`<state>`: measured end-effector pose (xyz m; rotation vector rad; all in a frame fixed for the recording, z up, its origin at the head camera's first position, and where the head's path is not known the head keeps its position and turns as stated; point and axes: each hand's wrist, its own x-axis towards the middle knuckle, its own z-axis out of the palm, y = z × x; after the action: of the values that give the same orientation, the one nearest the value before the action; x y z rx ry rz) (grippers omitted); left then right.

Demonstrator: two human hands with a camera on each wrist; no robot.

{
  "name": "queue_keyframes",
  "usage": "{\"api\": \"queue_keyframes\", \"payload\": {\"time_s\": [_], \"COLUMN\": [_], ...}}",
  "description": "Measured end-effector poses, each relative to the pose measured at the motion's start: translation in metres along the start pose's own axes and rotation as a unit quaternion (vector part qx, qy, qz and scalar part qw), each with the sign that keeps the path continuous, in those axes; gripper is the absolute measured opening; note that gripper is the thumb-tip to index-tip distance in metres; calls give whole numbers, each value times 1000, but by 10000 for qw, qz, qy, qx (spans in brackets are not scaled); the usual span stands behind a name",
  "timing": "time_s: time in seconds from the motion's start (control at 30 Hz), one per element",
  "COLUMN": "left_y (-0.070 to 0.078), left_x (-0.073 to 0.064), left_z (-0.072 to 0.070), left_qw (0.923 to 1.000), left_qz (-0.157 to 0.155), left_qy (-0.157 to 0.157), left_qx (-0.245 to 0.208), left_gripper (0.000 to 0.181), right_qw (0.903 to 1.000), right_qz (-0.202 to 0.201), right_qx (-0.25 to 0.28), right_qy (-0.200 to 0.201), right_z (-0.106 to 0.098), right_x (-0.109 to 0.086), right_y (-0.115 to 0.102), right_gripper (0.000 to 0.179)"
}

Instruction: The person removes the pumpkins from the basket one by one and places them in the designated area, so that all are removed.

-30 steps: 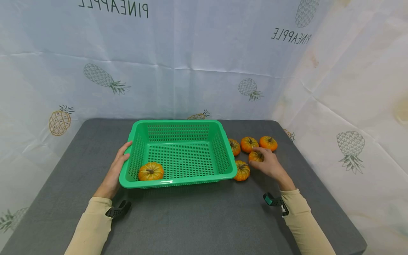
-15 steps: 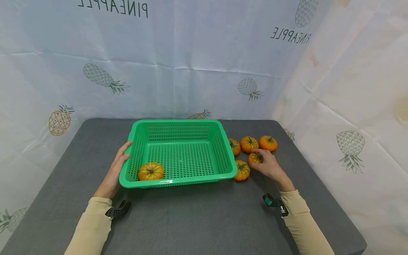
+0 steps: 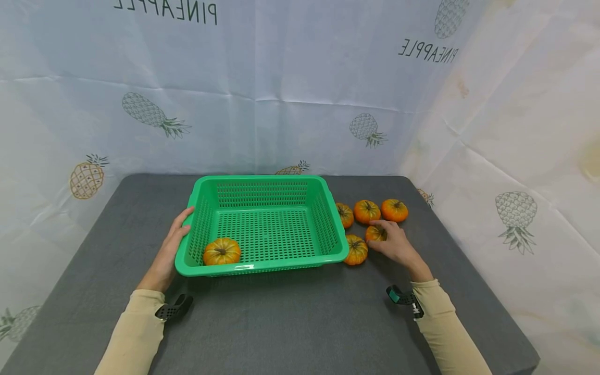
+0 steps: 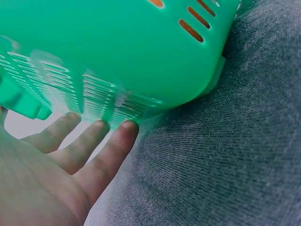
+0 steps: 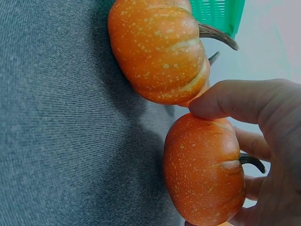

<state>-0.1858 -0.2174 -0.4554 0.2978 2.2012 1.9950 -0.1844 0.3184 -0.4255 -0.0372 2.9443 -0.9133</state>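
My left hand (image 3: 164, 255) is at the left side of a green plastic basket (image 3: 281, 266). In the head view, its upper digits touch the rim; the left wrist view shows nearly straight fingers (image 4: 110, 157) with their tips at the slotted outer wall. A small yellow-orange pumpkin (image 3: 222, 252) sits in the basket's near left corner. On the right, my right hand (image 3: 396, 245) grips a small orange pumpkin (image 5: 202, 169), thumb on one side and fingers on the other. Its dark stem points toward the palm. The fingers partly hide this pumpkin in the head view.
Several other small pumpkins surround the gripped one: one close by the basket's right corner (image 3: 356, 250), one partly behind its wall (image 3: 345, 215), and two farther back, a middle pumpkin (image 3: 367, 212) and a right-hand pumpkin (image 3: 395, 210). Pineapple-print cloth hangs behind the dark grey table (image 3: 281, 323).
The right hand's fingers and thumb have drawn in slightly around the orange pumpkin. The left hand and the basket have stayed in place.
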Motion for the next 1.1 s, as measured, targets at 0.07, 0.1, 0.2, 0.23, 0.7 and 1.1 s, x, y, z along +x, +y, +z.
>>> {"api": "queue_keyframes", "payload": {"time_s": [0.07, 0.1, 0.2, 0.23, 0.7, 1.1], "left_y": [0, 0, 0, 0, 1, 0], "left_x": [0, 0, 0, 0, 0, 1], "left_z": [0, 0, 1, 1, 0, 0], "left_qw": [10000, 10000, 10000, 10000, 10000, 10000], "left_qz": [-1, 1, 5, 10, -24, 9], "left_qy": [1, 0, -14, -18, -4, -3], "left_qx": [-4, -10, -21, -20, 12, 8], "left_gripper": [57, 57, 56, 56, 56, 56], "right_qw": [10000, 10000, 10000, 10000, 10000, 9999], "right_qz": [-1, -4, -6, -3, 3, 90], "right_qx": [-12, -23, -44, -47, -17, 41], "right_qy": [-9, -14, -31, -35, -41, -83], "right_z": [1, 1, 2, 3, 4, 3], "right_x": [1, 1, 1, 1, 1, -1], "right_y": [1, 2, 5, 5, 8, 6], "right_gripper": [57, 57, 57, 57, 58, 60]}}
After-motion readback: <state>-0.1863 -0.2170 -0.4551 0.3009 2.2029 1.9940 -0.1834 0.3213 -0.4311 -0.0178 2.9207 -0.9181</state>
